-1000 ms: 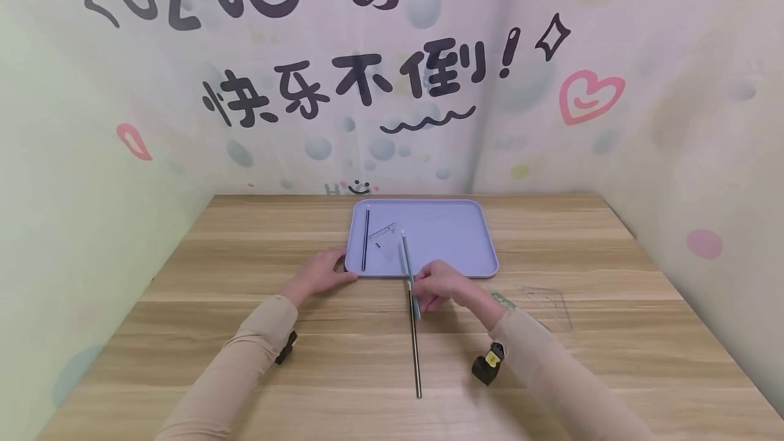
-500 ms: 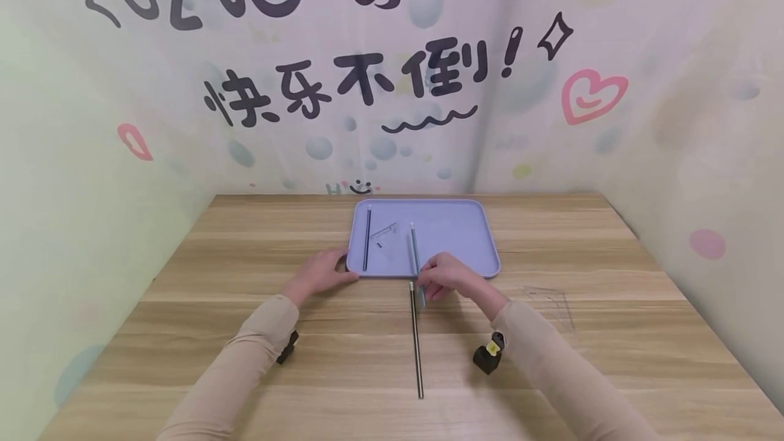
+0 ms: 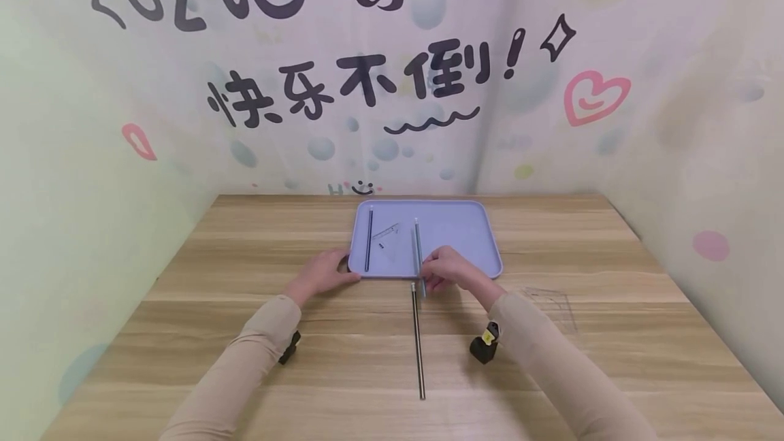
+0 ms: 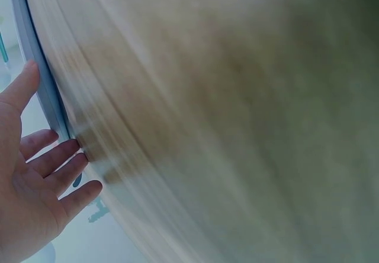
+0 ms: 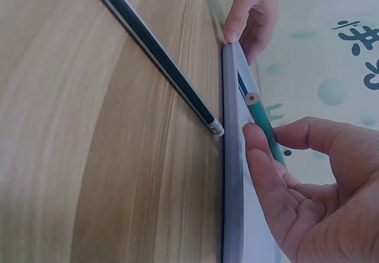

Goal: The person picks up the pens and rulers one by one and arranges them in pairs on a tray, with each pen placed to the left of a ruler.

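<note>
My right hand pinches a green pencil between thumb and fingers, over the front rim of the lilac tray. Its flat, unsharpened end points back toward me. At the tray's front left corner my left hand touches the rim, its fingers loosely extended. Inside the tray, a dark pencil lies along the left side, with a clear set square beside it. Just in front of the tray, a black striped pencil lies on the table, its eraser end close to the rim.
A transparent set square lies on the wooden table beyond my right sleeve. Behind the table's back edge hangs a printed cloth. Black camera mounts hang under both wrists.
The right hand has carried the green pencil forward and slightly right, so more of it is over the tray. The left hand stays at the tray's corner.
</note>
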{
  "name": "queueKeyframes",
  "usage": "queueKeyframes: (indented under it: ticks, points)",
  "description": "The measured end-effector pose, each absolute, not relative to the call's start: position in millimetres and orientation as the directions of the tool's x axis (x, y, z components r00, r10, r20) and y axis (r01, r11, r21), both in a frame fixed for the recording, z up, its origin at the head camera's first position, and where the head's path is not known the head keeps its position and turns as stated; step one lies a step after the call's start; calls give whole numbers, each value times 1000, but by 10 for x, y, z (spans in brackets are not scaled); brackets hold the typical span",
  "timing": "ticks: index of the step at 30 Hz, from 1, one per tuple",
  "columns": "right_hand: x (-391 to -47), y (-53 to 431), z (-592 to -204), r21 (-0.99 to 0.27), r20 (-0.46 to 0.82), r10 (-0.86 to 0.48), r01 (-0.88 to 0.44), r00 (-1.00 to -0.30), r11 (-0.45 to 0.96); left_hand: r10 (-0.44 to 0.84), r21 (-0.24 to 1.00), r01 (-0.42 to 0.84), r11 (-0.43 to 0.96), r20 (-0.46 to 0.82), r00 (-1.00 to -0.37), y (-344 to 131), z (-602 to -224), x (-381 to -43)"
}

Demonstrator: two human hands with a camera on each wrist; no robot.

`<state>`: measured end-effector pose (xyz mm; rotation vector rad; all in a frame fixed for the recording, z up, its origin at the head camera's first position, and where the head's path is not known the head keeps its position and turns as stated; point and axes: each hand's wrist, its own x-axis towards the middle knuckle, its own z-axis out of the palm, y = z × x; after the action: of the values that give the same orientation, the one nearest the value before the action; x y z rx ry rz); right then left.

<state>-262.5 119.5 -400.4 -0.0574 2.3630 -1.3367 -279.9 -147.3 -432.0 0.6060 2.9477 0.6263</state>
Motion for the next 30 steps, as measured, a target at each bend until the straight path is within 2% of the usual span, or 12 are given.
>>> queueKeyframes:
  ticks: [14, 30]
  points:
    - [-2718, 1120, -4054, -839, -347, -205, 206, -915, 503, 384, 402, 355, 844, 10, -923, -1460, -4337, -2806]
    - [-2898, 1051, -4154, -844, -353, -107, 267, -929, 464, 376, 419, 346, 840, 11, -926, -1475, -4331, -2787]
